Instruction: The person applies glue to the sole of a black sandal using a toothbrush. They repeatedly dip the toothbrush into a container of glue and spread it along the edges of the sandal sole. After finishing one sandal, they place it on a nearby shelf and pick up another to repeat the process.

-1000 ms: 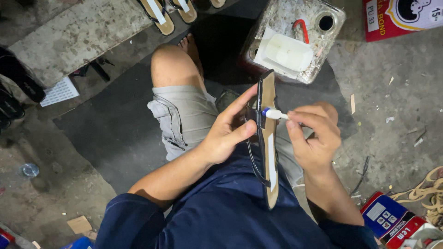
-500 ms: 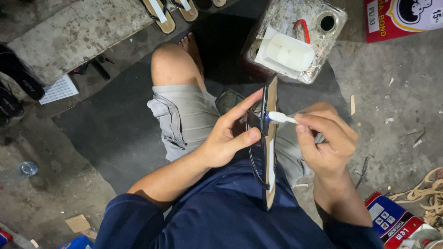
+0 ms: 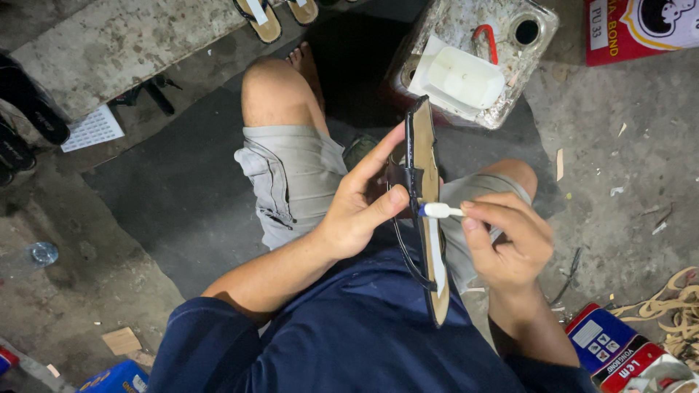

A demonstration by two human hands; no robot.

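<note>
My left hand (image 3: 362,207) grips a sandal (image 3: 427,175) held on edge over my lap, its black upper toward my fingers and its tan sole facing right. A thin black strap loops below it. My right hand (image 3: 507,239) pinches a small white brush (image 3: 439,210) whose tip touches the sandal's sole edge near the middle. Both hands are above my grey shorts and dark blue shirt.
A grimy metal can (image 3: 472,54) with a white tray on top stands ahead. Two tan sandals (image 3: 275,14) lie at the top, a red box (image 3: 641,29) top right, glue tins (image 3: 619,353) and rope (image 3: 677,313) bottom right, a concrete slab (image 3: 109,51) top left.
The brush has shifted slightly along the sole edge, from nearer the upper part toward the middle. My left hand keeps its hold on the sandal.
</note>
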